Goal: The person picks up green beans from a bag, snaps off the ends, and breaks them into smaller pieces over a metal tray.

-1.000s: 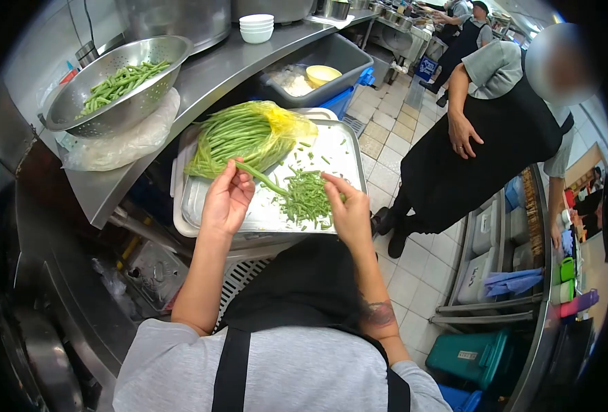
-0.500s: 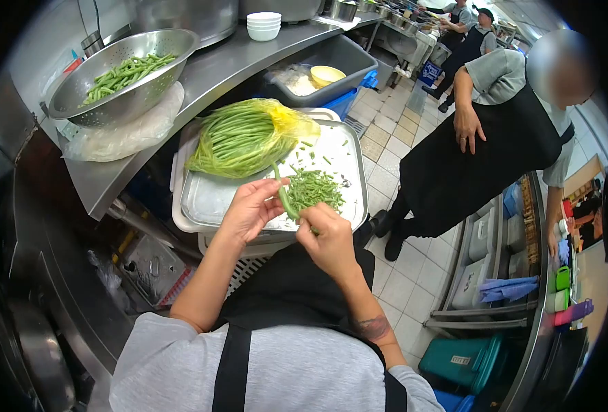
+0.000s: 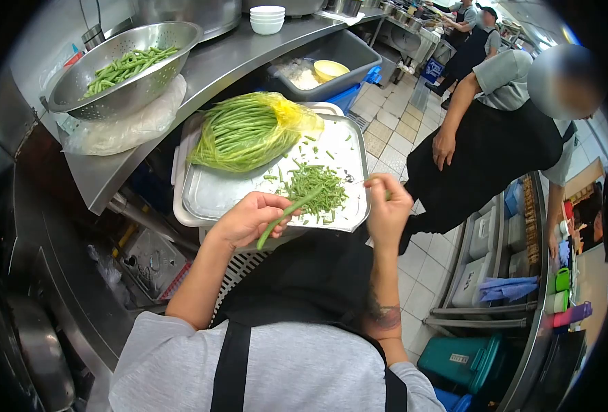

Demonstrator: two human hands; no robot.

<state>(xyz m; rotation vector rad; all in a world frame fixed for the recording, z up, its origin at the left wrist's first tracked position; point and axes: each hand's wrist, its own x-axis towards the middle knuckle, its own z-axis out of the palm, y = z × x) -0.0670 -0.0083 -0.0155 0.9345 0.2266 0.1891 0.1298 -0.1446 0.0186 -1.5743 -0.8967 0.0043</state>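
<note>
Head view looks down on a metal tray (image 3: 208, 196) at centre frame. Left hand (image 3: 249, 218) pinches a long green bean (image 3: 289, 214) between thumb and fingers near one end; the bean slants up toward a pile of trimmings (image 3: 314, 189) on the tray. It looks light, slim and firm enough to snap, so a hold close to the tip should control it best. Right hand (image 3: 386, 209), just right of the tray's edge, is closed in a pinch, probably on a small snapped bit, though that is too small to tell. A bagged bundle of beans (image 3: 246, 130) lies at the tray's upper part. A colander of beans (image 3: 122, 69) sits upper left; a co-worker in a black apron (image 3: 496, 147) stands close at right.
</note>
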